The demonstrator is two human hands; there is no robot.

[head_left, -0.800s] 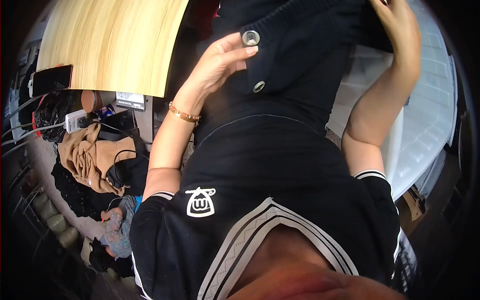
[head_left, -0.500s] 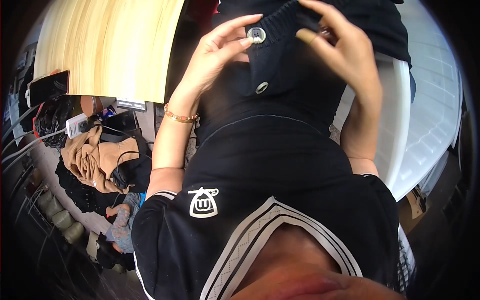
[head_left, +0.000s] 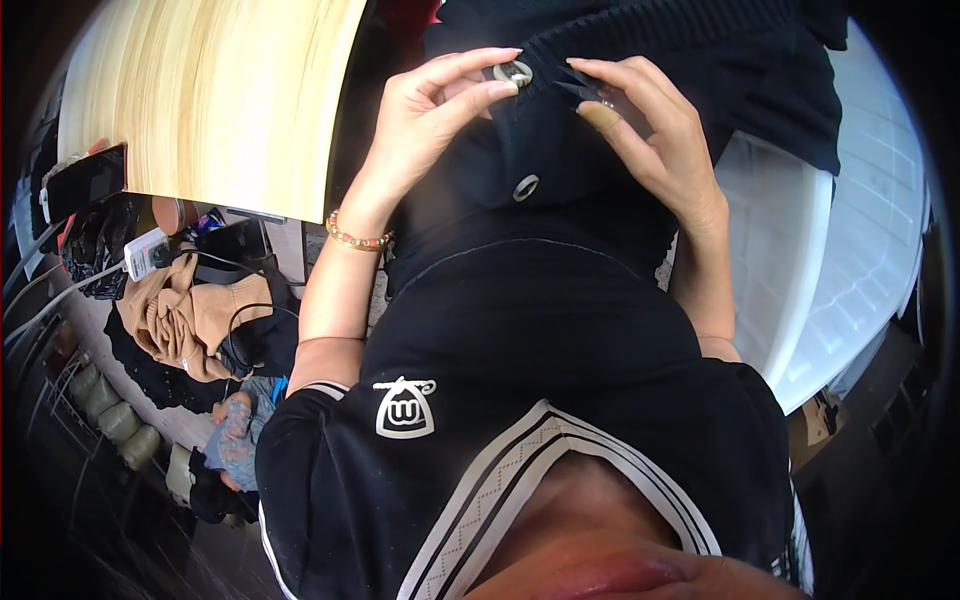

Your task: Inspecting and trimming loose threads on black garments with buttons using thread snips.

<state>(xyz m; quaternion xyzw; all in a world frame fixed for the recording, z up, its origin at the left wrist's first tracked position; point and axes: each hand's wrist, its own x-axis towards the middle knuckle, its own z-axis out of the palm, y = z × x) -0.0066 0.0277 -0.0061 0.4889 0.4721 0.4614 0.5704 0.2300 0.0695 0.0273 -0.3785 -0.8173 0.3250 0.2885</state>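
A dark knitted garment (head_left: 640, 45) with a ribbed edge lies across my lap. My left hand (head_left: 430, 115) pinches a pale-rimmed round button (head_left: 513, 73) at the end of the ribbing, between thumb and fingertips. Lower on the same cloth sits a second button (head_left: 525, 187), seen at a slant. To the right of the pinched button, my right hand (head_left: 655, 130) is closed around small dark thread snips (head_left: 575, 85). Their pointed blades face the button and stand a little apart from it. The thumb of that hand has a yellowish wrap; the palm side is partly hidden.
A wood-grain table (head_left: 210, 100) stands at the left, with a dark phone (head_left: 88, 185) by its corner. Below it are a white power strip (head_left: 148, 255), cables and a heap of tan knitwear (head_left: 195, 320). A white plastic surface (head_left: 860, 220) curves along the right.
My right hand has come down and closer to the button, bringing the snips' blades into view. The garment has shifted, with more ribbing spread to the right. My left hand keeps its pinch.
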